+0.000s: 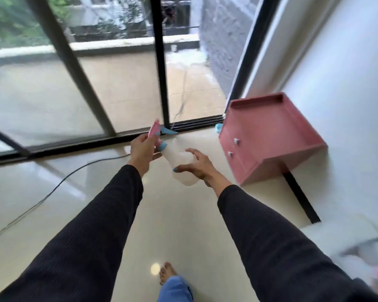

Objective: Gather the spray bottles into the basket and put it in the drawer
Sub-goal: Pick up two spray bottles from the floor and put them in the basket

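A translucent white spray bottle (179, 160) with a pink and blue trigger head is held in the air in front of me, tilted. My left hand (143, 150) grips its neck and trigger head. My right hand (198, 165) is curled around the bottle's body, thumb at the front. A pink drawer unit (268, 136) with two small knobs stands to the right against the white wall, both drawers closed. At the lower right edge lies a blurred white shape (367, 249) with pink and blue bits, possibly the basket.
Sliding glass doors with black frames (162, 68) fill the far side, a balcony beyond. A dark cable (59, 188) runs across the glossy floor on the left. My bare foot (167, 272) shows at the bottom. A small blue object (218, 127) lies behind the drawer unit.
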